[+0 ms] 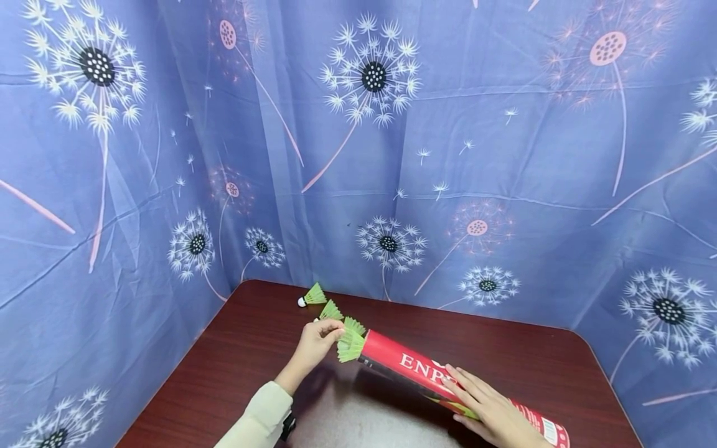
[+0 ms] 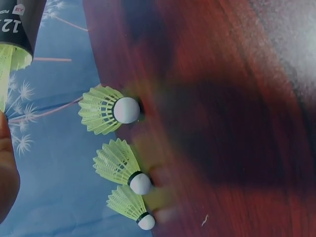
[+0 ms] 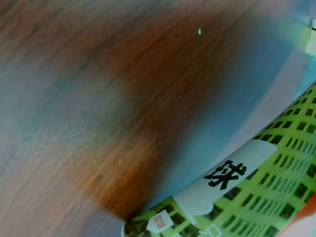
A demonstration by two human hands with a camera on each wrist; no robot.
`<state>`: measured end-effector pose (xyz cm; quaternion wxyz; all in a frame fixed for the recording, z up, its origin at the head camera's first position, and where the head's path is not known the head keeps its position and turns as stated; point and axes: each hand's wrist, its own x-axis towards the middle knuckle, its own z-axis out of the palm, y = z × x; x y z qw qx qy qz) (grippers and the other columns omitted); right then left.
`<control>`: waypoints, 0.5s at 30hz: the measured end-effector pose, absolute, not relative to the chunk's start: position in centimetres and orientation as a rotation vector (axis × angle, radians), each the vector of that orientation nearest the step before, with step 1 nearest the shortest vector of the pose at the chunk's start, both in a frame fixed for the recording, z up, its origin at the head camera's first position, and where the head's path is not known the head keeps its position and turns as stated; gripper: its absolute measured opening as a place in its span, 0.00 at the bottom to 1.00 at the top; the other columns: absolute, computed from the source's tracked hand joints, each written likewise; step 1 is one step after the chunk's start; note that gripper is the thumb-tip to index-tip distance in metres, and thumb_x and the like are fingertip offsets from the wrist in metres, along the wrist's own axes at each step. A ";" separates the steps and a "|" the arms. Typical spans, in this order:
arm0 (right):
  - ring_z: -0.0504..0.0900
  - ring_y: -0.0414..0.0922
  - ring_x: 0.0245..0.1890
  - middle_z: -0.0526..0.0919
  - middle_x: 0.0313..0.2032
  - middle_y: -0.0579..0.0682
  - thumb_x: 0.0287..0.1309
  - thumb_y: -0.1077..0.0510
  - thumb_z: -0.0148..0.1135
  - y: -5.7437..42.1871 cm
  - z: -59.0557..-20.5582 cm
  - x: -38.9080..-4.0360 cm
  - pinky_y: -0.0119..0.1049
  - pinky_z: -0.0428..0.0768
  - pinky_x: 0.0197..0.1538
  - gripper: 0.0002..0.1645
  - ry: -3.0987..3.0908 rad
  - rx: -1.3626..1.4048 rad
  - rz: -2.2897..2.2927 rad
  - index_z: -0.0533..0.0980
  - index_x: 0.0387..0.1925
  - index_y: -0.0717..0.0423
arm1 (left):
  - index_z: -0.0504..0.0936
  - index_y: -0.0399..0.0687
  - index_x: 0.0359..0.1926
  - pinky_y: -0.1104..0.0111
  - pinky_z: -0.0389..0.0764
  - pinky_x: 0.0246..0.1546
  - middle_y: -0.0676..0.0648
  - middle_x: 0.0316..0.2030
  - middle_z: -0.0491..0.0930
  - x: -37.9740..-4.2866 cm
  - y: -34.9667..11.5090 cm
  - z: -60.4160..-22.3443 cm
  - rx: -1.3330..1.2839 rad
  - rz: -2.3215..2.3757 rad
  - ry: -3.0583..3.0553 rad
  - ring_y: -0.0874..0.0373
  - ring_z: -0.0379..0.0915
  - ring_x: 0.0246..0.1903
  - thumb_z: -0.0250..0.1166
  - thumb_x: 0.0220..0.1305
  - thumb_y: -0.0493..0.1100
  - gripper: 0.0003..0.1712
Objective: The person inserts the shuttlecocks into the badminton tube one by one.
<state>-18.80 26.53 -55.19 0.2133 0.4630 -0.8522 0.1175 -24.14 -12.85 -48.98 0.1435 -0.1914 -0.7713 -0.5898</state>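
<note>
Thick, cream-coloured left sleeve (image 1: 256, 415)

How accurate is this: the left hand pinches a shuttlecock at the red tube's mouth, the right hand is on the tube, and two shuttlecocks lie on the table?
Not two: three shuttlecocks lie on the table, as the left wrist view shows. The left hand pinches another shuttlecock at the mouth of the red tube; the right hand is on the tube.

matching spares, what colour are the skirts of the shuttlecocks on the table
Yellow-green skirts; they show best in the left wrist view.
</note>
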 end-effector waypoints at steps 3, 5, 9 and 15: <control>0.59 0.44 0.68 0.64 0.68 0.58 0.54 0.42 0.69 26.5 -55.2 -18.8 0.20 0.45 0.68 0.46 -2.337 1.304 0.320 0.63 0.69 0.57 | 0.83 0.27 0.33 0.74 0.77 0.29 0.37 0.29 0.83 -24.0 -12.7 -49.2 -0.536 -1.690 -2.238 0.56 0.76 0.28 0.66 0.56 0.28 0.04; 0.59 0.45 0.68 0.63 0.68 0.58 0.55 0.42 0.67 26.5 -55.2 -18.8 0.20 0.45 0.68 0.46 -2.333 1.309 0.320 0.63 0.69 0.57 | 0.84 0.28 0.34 0.74 0.77 0.29 0.37 0.29 0.84 -24.0 -12.6 -49.4 -0.523 -1.682 -2.249 0.56 0.77 0.28 0.67 0.56 0.29 0.04; 0.61 0.48 0.66 0.64 0.68 0.59 0.58 0.41 0.65 26.5 -55.2 -18.8 0.23 0.46 0.69 0.44 -2.313 1.322 0.323 0.63 0.68 0.58 | 0.84 0.30 0.33 0.74 0.78 0.28 0.37 0.29 0.84 -23.9 -12.6 -49.9 -0.525 -1.674 -2.263 0.56 0.78 0.27 0.67 0.56 0.29 0.04; 0.59 0.46 0.68 0.63 0.68 0.59 0.56 0.42 0.67 26.5 -55.1 -18.7 0.23 0.45 0.70 0.45 -2.335 1.335 0.322 0.63 0.68 0.59 | 0.85 0.33 0.32 0.74 0.79 0.29 0.38 0.29 0.85 -23.7 -12.3 -50.2 -0.480 -1.717 -2.312 0.53 0.80 0.28 0.68 0.56 0.30 0.03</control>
